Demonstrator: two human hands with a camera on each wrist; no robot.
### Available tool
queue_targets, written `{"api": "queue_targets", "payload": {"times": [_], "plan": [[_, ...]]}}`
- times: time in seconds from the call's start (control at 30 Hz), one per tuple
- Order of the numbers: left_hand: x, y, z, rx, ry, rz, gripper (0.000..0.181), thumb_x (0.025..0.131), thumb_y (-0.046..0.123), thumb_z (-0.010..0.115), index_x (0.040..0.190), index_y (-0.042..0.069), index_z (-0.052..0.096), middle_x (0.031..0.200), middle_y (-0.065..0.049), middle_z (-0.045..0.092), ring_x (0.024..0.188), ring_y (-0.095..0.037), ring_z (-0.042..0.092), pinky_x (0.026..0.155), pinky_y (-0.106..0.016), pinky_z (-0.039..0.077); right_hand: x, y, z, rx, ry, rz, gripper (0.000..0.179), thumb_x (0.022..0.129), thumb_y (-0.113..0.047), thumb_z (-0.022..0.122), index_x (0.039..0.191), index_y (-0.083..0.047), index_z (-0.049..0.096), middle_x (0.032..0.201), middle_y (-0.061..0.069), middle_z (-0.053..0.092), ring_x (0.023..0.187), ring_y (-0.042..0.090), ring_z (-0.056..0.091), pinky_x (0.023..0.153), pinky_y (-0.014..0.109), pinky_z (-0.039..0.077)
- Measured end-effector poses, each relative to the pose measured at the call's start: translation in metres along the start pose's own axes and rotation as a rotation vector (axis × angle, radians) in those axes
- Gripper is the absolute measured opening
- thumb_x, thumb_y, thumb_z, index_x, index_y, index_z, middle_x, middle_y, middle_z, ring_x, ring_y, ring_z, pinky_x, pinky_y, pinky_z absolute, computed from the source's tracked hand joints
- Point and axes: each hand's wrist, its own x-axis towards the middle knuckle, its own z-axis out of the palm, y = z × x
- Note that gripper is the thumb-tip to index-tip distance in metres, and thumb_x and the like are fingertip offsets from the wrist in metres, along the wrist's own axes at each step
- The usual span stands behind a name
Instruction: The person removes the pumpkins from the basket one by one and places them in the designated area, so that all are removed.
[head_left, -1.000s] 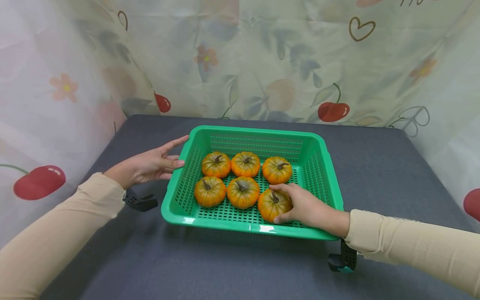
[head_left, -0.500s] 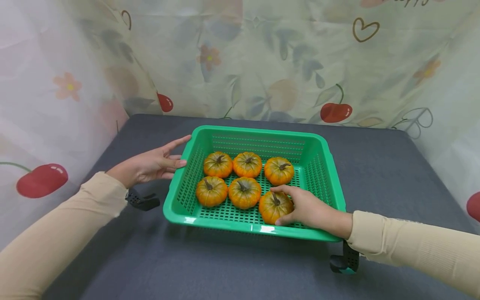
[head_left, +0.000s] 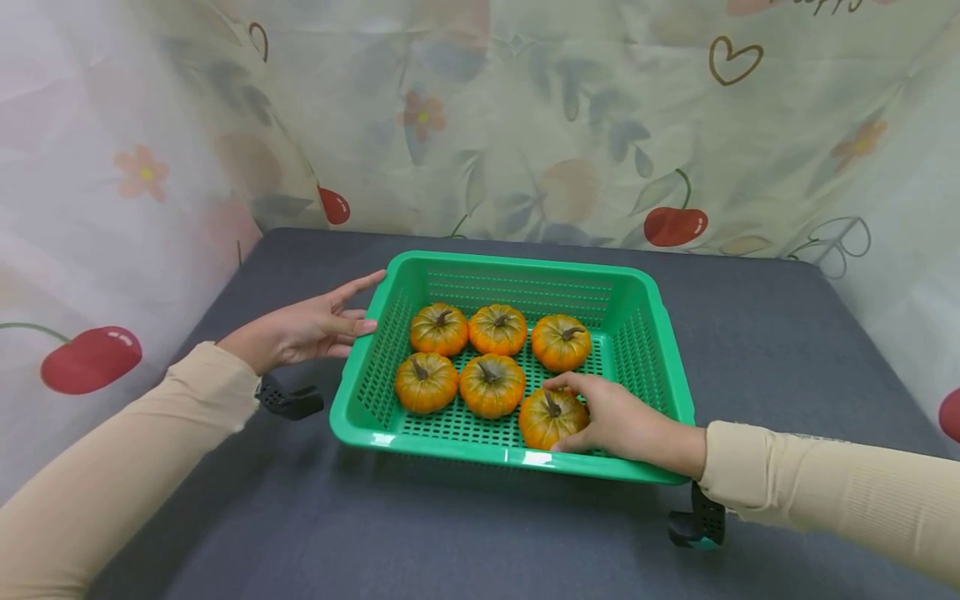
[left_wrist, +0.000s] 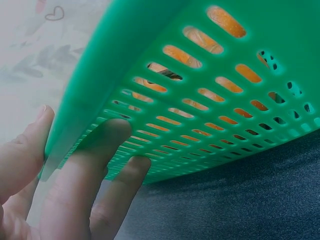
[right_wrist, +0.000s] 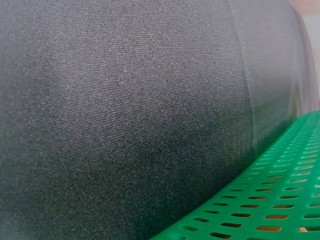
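Several small orange pumpkins with greenish tops sit in two rows inside a green plastic basket (head_left: 673,367) with slotted walls. My right hand (head_left: 626,423) holds the near right pumpkin (head_left: 551,419), fingers over its far side and thumb on the near side. My left hand (head_left: 307,332) holds the basket's left rim, thumb at the rim and index finger stretched along it. In the left wrist view, fingers (left_wrist: 112,137) lie against the outer slotted wall, beneath the rim. The right wrist view shows the basket's outer wall (right_wrist: 280,200), but not the hand's grip.
The basket stands on a table with a dark grey cloth (head_left: 480,533). Curtains (head_left: 510,125) printed with cherries and leaves hang behind and at both sides. A black wrist mount (head_left: 701,517) sits below the right wrist, close to the basket's near right corner.
The whole scene shifts slightly to the right in the head view. Both hands, the pumpkins and the basket keep their places relative to each other.
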Motion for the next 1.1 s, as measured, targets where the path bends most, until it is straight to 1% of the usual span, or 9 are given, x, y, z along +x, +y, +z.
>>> {"api": "queue_targets", "payload": {"times": [0.13,0.23,0.37,0.47,0.6,0.73,0.9,1.03,1.1], "plan": [[0.000,0.000,0.000,0.013,-0.001,0.005,0.089,0.098,0.000,0.053,0.154,0.046,0.001,0.160,-0.017,0.017,0.103,-0.022,0.068,0.082,-0.037,0.060,-0.001,-0.002,-0.002,-0.004,-0.001,0.005,0.073,0.075,-0.031,0.084,0.136,-0.007,0.052,0.131,0.014,0.056,0.119,0.032,0.052,0.099,0.049,0.049],[0.001,0.000,0.000,0.020,0.000,0.007,0.089,0.098,0.000,0.053,0.154,0.045,0.000,0.160,-0.017,0.017,0.105,-0.022,0.068,0.084,-0.039,0.059,-0.003,-0.004,-0.004,0.002,-0.003,0.024,0.074,0.074,-0.034,0.085,0.136,-0.010,0.052,0.133,0.014,0.055,0.121,0.032,0.052,0.100,0.048,0.048],[0.001,0.000,0.000,0.016,0.001,0.005,0.088,0.098,0.001,0.053,0.154,0.046,0.002,0.160,-0.017,0.018,0.105,-0.023,0.068,0.085,-0.039,0.059,-0.006,-0.007,-0.010,0.010,-0.004,0.045,0.076,0.074,-0.038,0.084,0.137,-0.013,0.051,0.135,0.013,0.054,0.123,0.031,0.050,0.100,0.048,0.048],[0.001,0.000,0.000,0.013,0.001,0.003,0.088,0.098,0.001,0.054,0.153,0.047,0.003,0.160,-0.017,0.018,0.105,-0.023,0.068,0.085,-0.039,0.059,-0.009,-0.011,-0.017,0.006,0.002,0.044,0.077,0.074,-0.041,0.083,0.138,-0.012,0.051,0.135,0.013,0.054,0.123,0.032,0.050,0.099,0.049,0.049],[0.000,0.000,0.000,0.013,-0.001,0.002,0.089,0.097,0.001,0.054,0.153,0.047,0.003,0.160,-0.017,0.018,0.105,-0.023,0.068,0.085,-0.039,0.059,-0.012,-0.017,-0.029,0.003,0.017,0.036,0.078,0.075,-0.042,0.082,0.139,-0.011,0.050,0.136,0.014,0.053,0.118,0.033,0.052,0.093,0.046,0.053],[0.001,0.000,-0.001,0.004,-0.001,-0.001,0.088,0.098,0.001,0.054,0.153,0.048,0.003,0.160,-0.017,0.018,0.105,-0.023,0.068,0.085,-0.040,0.059,-0.017,-0.024,-0.040,0.014,0.032,0.038,0.079,0.075,-0.044,0.082,0.141,-0.013,0.048,0.138,0.014,0.051,0.111,0.033,0.056,0.084,0.038,0.057],[0.001,0.000,-0.001,-0.008,-0.005,-0.001,0.087,0.098,0.001,0.053,0.152,0.049,0.005,0.160,-0.017,0.018,0.105,-0.023,0.068,0.084,-0.039,0.059,-0.024,-0.028,-0.053,0.061,0.040,0.053,0.081,0.076,-0.047,0.080,0.143,-0.017,0.045,0.141,0.013,0.049,0.113,0.036,0.054,0.072,0.029,0.059],[0.001,0.000,-0.001,-0.013,-0.007,-0.002,0.088,0.098,0.000,0.053,0.153,0.049,0.005,0.160,-0.017,0.018,0.104,-0.023,0.068,0.084,-0.038,0.059,-0.029,-0.028,-0.063,0.090,0.057,0.066,0.083,0.076,-0.048,0.079,0.145,-0.019,0.043,0.142,0.014,0.046,0.116,0.038,0.053,0.072,0.030,0.059],[0.001,0.000,-0.001,-0.011,-0.008,-0.002,0.088,0.097,0.001,0.054,0.153,0.049,0.004,0.160,-0.017,0.017,0.105,-0.023,0.068,0.084,-0.038,0.059,-0.031,-0.028,-0.068,0.084,0.075,0.070,0.084,0.076,-0.049,0.079,0.145,-0.019,0.042,0.143,0.013,0.045,0.117,0.038,0.053,0.075,0.032,0.060]]}}
